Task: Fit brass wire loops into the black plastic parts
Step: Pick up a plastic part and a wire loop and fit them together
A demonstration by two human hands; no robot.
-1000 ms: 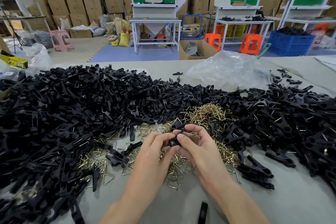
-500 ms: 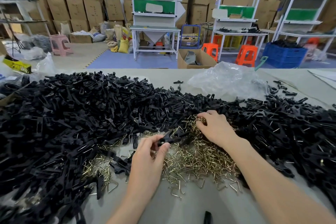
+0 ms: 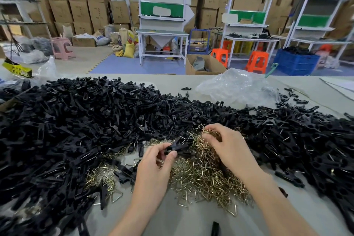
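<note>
A heap of brass wire loops (image 3: 203, 176) lies on the grey table in front of me. My left hand (image 3: 155, 170) pinches a black plastic part (image 3: 177, 147) between thumb and fingers, just above the heap's left side. My right hand (image 3: 228, 145) reaches into the far top of the heap, its curled fingertips gripping a small bunch of brass loops (image 3: 208, 133). Large piles of black plastic parts (image 3: 76, 130) spread to the left, behind and to the right (image 3: 306, 140) of the heap.
A crumpled clear plastic bag (image 3: 237, 86) lies at the back right of the table. One black part (image 3: 215, 228) lies at the near edge. Bare grey table (image 3: 172, 222) shows between my forearms. Workbenches, orange stools and cardboard boxes stand beyond the table.
The hands, joined on one black part a second ago, have separated. My right hand went forward into the brass heap and took hold of loops; the left keeps the black part.
</note>
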